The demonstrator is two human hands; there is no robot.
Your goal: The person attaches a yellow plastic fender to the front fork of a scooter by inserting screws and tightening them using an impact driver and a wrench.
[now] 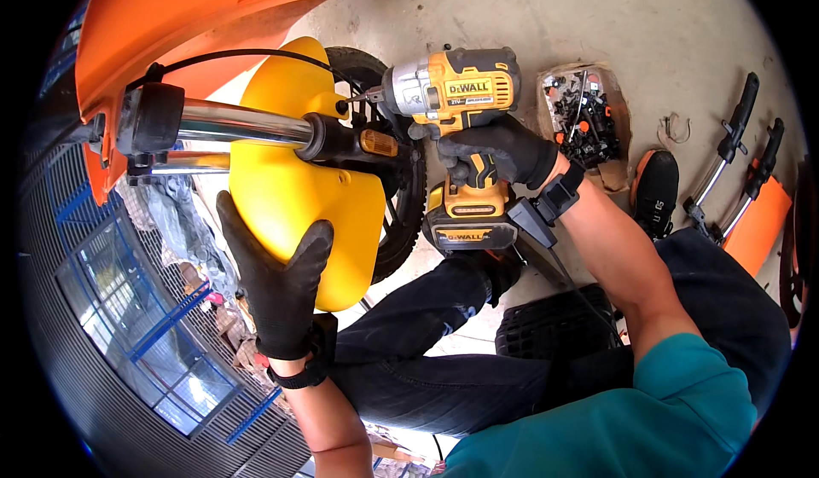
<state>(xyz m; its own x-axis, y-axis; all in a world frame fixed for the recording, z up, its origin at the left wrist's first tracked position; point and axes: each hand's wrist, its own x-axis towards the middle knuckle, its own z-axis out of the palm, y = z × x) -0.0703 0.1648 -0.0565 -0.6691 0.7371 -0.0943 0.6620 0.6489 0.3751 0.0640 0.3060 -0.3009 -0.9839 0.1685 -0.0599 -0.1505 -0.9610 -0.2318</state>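
My right hand (pixel 499 150), in a black glove, is wrapped round the grip of a yellow and black cordless impact driver (pixel 465 90). The driver's bit points left and meets a dark bolt (pixel 342 107) on the yellow front mudguard (pixel 294 179). Against the mudguard's near left side rests my left hand (pixel 277 278), also gloved, its fingers stretched out and thumb apart. Chrome fork tubes (pixel 243 122) run across the mudguard to a black lower leg with an amber reflector (pixel 379 143). Behind them stands the black front wheel (pixel 409 214), partly hidden.
An open cardboard box (pixel 584 115) full of small hardware sits on the floor right of the driver. Orange bodywork (pixel 205 17) overhangs at upper left. Beside my shoe (pixel 655 192) lie fork parts (pixel 725 154) and an orange panel (pixel 758 226). A black crate (pixel 550 320) stands by my legs.
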